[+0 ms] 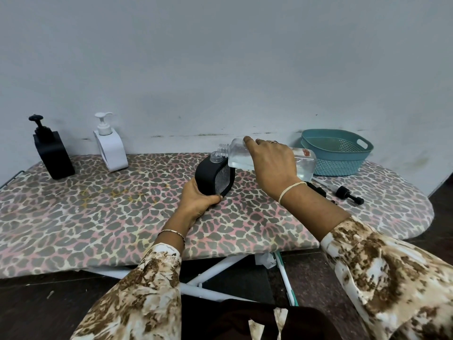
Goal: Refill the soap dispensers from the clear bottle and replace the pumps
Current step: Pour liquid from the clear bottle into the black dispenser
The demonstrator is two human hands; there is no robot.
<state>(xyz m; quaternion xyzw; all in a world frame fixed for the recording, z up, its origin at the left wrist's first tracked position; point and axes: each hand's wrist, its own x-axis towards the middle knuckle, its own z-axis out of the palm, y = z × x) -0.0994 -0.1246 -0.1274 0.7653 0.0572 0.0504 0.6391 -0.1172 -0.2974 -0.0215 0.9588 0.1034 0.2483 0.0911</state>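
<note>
At the ironing board's (103, 217) ten o'clock corner, against the wall, a black soap dispenser (52, 155) stands upright with its pump on. Just to its three o'clock stands a white dispenser (111, 150), pump also fitted, well apart from the work at the middle.

Near the centre of the board, a second black dispenser (209, 176) stands with its pump off and its clear threaded mouth open at twelve o'clock. The left grip (196, 200) holds it from six o'clock, thumb along the lower front edge and fingers curled behind the body.

The clear bottle (237, 157) lies nearly level in the air, at the dispenser's two o'clock. Its uncapped neck points toward nine o'clock and sits just beside and above the dispenser's mouth. Clear liquid rests along the bottle's lower side; whether any is running out cannot be told. The right grip (272, 163) clasps the bottle's middle from above, with the forefinger lying along the top.

Beyond the bottle's base, at three o'clock, a teal plastic basket (339, 155) sits by the wall. At the basket's six o'clock a loose black pump (349, 195) lies on its side on the board, with another black part (317, 190) just to its nine o'clock, partly hidden behind the right wrist.
</note>
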